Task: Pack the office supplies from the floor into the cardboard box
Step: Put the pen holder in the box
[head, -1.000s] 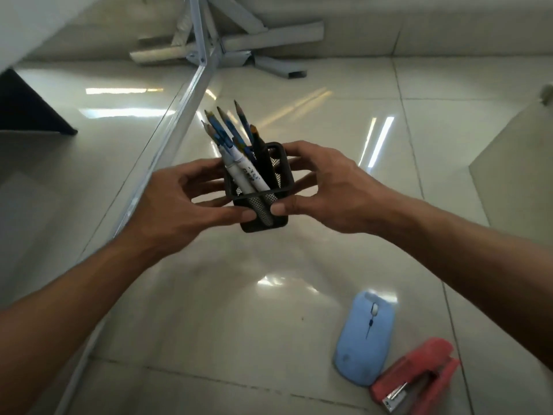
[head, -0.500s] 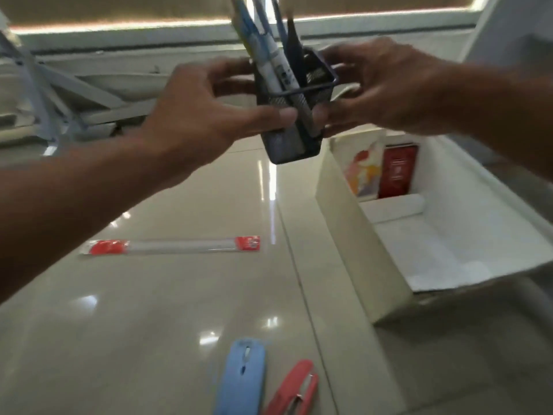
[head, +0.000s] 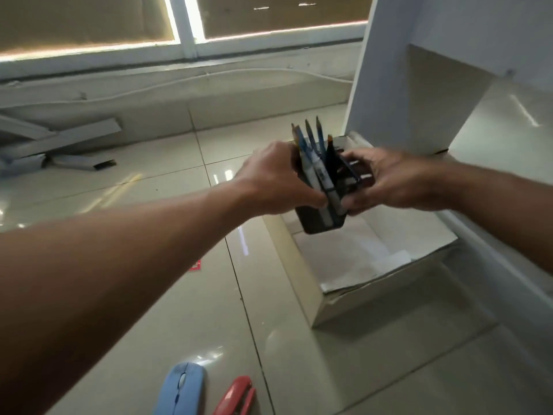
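Above the open pale cardboard box (head: pixel 299 280), close to its left wall, hangs the black wire-mesh pen holder (head: pixel 321 218), tipped slightly, with blue and white pens and pencils (head: pixel 312 158) fanning out of its top; the left hand (head: pixel 278 178) grasps it from the box's left side, thumb pressed on the near face; the right hand (head: pixel 386 181) grasps it from the opposite side, fingers curled at the rim; the holder touches neither the box nor the floor.

The step in hand looks like the lowering into the box, and doing it well probably depends on three things. First, level the holder before it goes down; the pens stand loose and lean, so any further tilt could spill them over the rim. Second, aim for a spot against a box wall or in a corner, where the tall, top-heavy load gets support; what already stands at the box's far end is hidden behind the hands, so go down slowly and feel for contact. Third, let the base settle flat on the box's bottom before either hand loosens; a pale sheet lies there and may slide underfoot.

Left of the box, on the glossy tiled floor, a light blue computer mouse (head: pixel 179 390) and a red stapler (head: pixel 236 395) lie side by side, not yet packed.
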A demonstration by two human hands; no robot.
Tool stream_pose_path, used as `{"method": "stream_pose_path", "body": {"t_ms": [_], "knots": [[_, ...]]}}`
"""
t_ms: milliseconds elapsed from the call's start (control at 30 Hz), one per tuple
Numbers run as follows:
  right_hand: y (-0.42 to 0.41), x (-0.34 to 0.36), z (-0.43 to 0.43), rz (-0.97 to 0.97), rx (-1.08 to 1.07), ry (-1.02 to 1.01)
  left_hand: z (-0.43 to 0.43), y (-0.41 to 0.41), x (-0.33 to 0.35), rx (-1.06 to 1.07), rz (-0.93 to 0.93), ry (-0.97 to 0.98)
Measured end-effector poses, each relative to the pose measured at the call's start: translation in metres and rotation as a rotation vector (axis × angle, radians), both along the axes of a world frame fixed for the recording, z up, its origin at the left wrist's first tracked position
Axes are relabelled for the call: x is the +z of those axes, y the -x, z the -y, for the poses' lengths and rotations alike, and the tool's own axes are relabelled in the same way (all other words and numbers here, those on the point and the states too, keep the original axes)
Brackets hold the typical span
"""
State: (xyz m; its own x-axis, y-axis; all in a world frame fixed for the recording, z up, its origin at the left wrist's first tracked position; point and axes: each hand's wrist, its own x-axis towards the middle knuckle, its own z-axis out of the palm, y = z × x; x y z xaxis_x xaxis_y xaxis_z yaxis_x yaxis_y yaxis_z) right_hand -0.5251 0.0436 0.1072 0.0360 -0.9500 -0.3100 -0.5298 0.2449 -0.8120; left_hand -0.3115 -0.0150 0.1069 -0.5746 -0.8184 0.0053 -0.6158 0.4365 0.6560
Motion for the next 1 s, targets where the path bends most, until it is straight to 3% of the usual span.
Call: {"method": "stream_pose_path", "body": {"t_ms": [267, 533, 667, 1000], "knots": [[-0.024, -0.053, 0.009, 0.023, -0.014, -0.054, 0.000, 0.004, -0.024, 0.024, 0.369, 0.127], [-0.025, -0.061, 0.018, -0.009, 0.007, -0.052, 0.004, 0.006, -0.024, 0.053, 0.506, 0.205], [-0.023, -0.060, 0.019, -0.122, 0.029, -0.055, 0.003, 0.008, -0.018, 0.041, 0.514, 0.185], [-0.020, -0.064, 0.016, -0.149, 0.095, -0.096, -0.005, 0.008, -0.020, -0.008, 0.570, 0.202]]}}
